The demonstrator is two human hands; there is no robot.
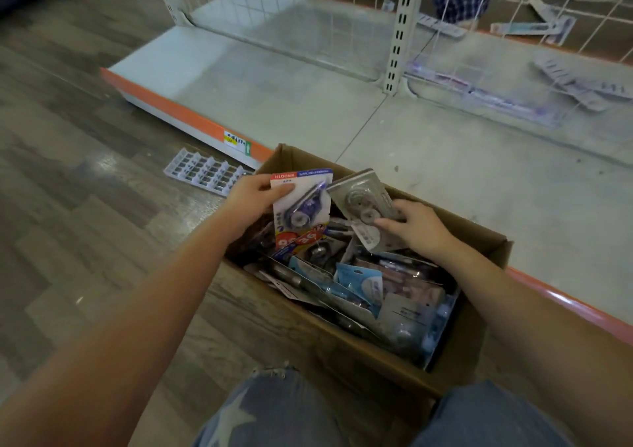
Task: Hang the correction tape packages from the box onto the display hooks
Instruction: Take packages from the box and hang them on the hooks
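Note:
An open cardboard box (476, 326) stands on the floor in front of me, filled with several loose correction tape packages (356, 285). My left hand (250, 203) grips a white package with a purple tape dispenser (301, 203) by its upper left edge, held above the box's far left corner. My right hand (414, 223) pinches a grey package seen from its back (363, 199), lifted just beside the first one. A white wire grid panel (308, 11) rises at the back of the shelf; no hooks are plainly visible on it.
A low white shelf base (274, 79) with an orange front strip runs behind the box. A clear plastic tray (205, 172) lies on the wooden floor to the left. Several flat packages (582, 79) lie on the shelf at right. A person's legs show behind the grid.

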